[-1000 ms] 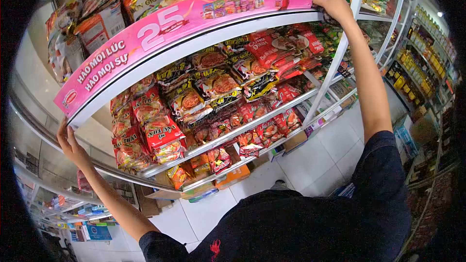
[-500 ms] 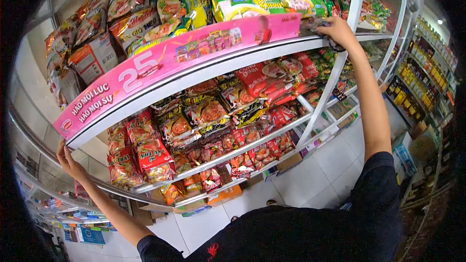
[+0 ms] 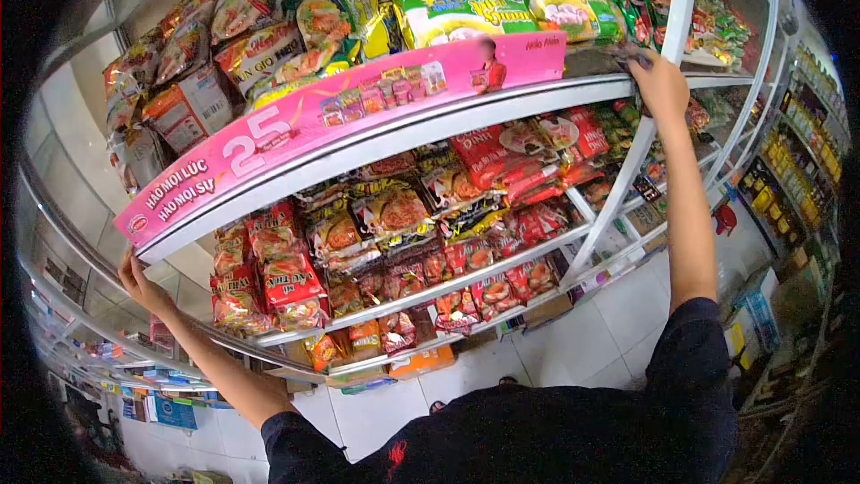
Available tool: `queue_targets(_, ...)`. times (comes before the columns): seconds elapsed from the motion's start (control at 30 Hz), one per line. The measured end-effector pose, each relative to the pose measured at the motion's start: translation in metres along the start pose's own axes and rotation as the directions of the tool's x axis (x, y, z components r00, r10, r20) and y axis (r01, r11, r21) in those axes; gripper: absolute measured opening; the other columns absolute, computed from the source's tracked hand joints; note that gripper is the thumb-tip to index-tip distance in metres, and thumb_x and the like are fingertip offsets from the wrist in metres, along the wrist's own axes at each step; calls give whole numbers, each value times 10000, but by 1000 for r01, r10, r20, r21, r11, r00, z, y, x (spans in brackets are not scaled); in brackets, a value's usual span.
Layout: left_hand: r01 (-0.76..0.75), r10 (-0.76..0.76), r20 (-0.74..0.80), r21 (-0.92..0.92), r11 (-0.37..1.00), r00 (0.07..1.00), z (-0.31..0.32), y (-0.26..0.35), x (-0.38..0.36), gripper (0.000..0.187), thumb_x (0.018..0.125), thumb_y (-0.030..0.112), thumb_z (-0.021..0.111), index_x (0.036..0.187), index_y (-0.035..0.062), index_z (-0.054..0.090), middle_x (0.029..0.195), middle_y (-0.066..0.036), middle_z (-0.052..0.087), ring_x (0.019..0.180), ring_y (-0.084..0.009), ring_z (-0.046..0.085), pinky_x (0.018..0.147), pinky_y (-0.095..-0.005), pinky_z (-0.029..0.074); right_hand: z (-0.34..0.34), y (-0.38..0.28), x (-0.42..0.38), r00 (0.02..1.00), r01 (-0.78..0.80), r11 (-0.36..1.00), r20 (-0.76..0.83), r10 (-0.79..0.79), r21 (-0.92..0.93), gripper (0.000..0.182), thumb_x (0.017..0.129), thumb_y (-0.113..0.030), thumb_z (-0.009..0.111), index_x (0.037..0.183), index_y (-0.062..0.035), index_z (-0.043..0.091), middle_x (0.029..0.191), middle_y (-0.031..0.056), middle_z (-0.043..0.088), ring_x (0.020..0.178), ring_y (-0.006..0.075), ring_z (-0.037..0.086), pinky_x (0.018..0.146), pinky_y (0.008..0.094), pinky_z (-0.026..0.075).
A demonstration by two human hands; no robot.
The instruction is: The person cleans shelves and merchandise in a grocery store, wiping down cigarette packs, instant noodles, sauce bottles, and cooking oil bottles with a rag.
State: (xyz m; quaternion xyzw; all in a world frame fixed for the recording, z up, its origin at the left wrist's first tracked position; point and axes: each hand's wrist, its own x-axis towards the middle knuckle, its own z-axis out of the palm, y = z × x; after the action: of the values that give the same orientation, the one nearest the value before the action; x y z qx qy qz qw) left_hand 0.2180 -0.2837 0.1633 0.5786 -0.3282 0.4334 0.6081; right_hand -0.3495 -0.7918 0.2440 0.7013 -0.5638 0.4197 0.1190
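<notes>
A pink promotional strip with a large "25" runs along the front edge of the upper white shelf. At the strip's lower left end, my left hand has its fingertips at the shelf's corner; what it grips, if anything, is hidden. Beside the white upright post, my right hand rests at the right part of the shelf edge, fingers bent over something dark and small that I cannot make out. Green and white noodle packs lie behind the strip.
Red noodle packs and black and yellow packs fill the lower shelves. Curved metal rails pass at the left. Bottles on shelves stand at the far right, and floor tiles show below.
The view has shifted a little, so the shelf and strip appear further right and lower. My right hand has turned more over the shelf edge by the post. My left hand remains at the corner.
</notes>
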Motion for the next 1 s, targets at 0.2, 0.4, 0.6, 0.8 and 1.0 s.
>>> queue_targets(0.2,20,-11,85,-103,994,996,-10,-19,4,171,848,63,446,985,-15,512,972,-78,545,878,-133,489,767,-249,366,53,5,-48,794,366,859,-602,-89,356,342,653,-80,658,982,-73,562,967,113,507,864,289,516,729,349,415)
queue_targets(0.4,151,-153,-14,-100,984,988,-7,-17,6,157,830,56,439,909,-13,556,935,-65,547,842,-128,480,780,-252,363,85,-2,-64,816,124,649,-450,364,750,277,787,-126,564,1005,35,510,932,113,568,852,187,514,800,292,375)
queue_targets(0.6,111,-113,-58,-38,993,992,-2,-17,9,205,813,81,435,921,-7,586,912,-49,552,778,-119,459,728,-247,362,102,-41,-133,942,294,575,-335,-37,764,349,659,-82,661,953,62,541,924,177,568,871,278,536,810,328,390)
queue_targets(0.8,170,-174,114,46,984,978,57,120,-107,490,723,56,587,1173,-2,400,1226,-142,378,1143,-258,365,986,-356,231,98,-127,-238,929,-219,253,281,-241,942,453,710,-154,630,1088,40,472,1104,158,495,1049,238,453,907,307,325)
queue_targets(1.0,138,38,621,-233,963,783,90,192,-248,729,596,101,714,1219,90,334,1297,-198,235,1209,-337,255,977,-412,242,47,-223,-290,299,-634,48,302,-905,772,427,842,-165,511,1212,-3,375,1104,67,488,1017,134,451,870,276,371)
